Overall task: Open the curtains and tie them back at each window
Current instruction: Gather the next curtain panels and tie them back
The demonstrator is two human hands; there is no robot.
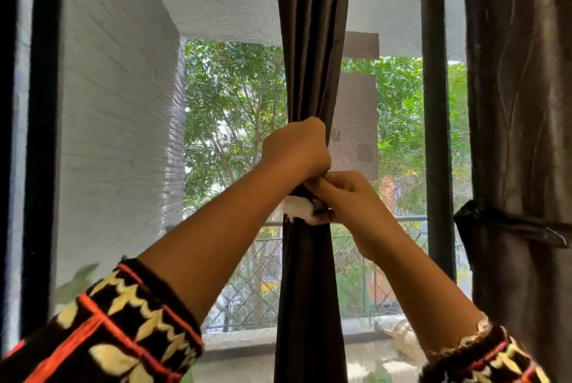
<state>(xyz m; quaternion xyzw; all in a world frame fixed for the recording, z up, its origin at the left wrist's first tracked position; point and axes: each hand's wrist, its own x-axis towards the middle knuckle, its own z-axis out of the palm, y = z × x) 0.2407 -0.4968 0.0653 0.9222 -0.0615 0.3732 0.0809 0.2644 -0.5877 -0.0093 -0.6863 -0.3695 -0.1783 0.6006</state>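
A dark grey curtain (311, 42) hangs bunched into a narrow column in the middle of the window. My left hand (295, 147) grips the bunched fabric from the left, fingers wrapped round it. Just below and to the right, my right hand (343, 194) pinches a dark tie-back band with a white fluffy end (295, 207) against the curtain. A second dark curtain (520, 104) at the right edge is gathered by a dark tie-back (507, 224).
Black window frame bars stand at the left (43, 135) and right of centre (435, 104). A mesh screen covers the window; beyond it are a white brick wall, a balcony railing (247, 274) and green trees.
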